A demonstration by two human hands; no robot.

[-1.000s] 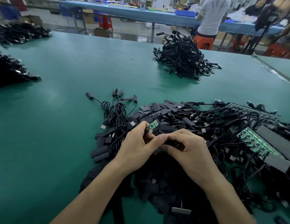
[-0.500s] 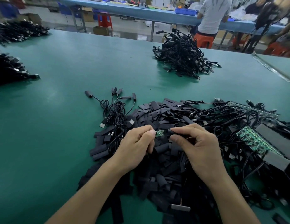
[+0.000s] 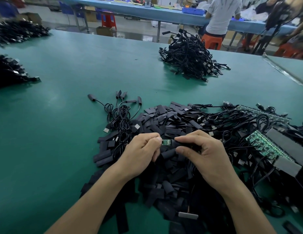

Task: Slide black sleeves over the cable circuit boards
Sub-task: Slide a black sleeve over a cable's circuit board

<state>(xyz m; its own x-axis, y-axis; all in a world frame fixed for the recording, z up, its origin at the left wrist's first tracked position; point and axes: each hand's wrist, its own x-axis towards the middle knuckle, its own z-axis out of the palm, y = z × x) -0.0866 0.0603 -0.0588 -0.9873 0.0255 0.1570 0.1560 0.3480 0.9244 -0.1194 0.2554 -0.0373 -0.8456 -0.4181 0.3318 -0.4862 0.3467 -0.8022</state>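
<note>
Above the green bench (image 3: 62, 132), our left grip (image 3: 140, 154) pinches the small board (image 3: 166, 142), likely stiff yet fragile, by its end; our right grip (image 3: 203, 156) pinches the soft, light sleeve (image 3: 179, 143) touching it.

Left grip (image 3: 140, 153), right grip (image 3: 204, 155), seemingly bare

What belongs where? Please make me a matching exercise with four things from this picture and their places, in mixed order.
Things:
1. small circuit board
2. black sleeve
3. tangled cable heap
4. panel of green boards

Places:
A. far side of the table
B. pinched by the left hand
C. lying to the right of both hands
D. held by the right hand

Pairs: 1-B, 2-D, 3-A, 4-C
</note>
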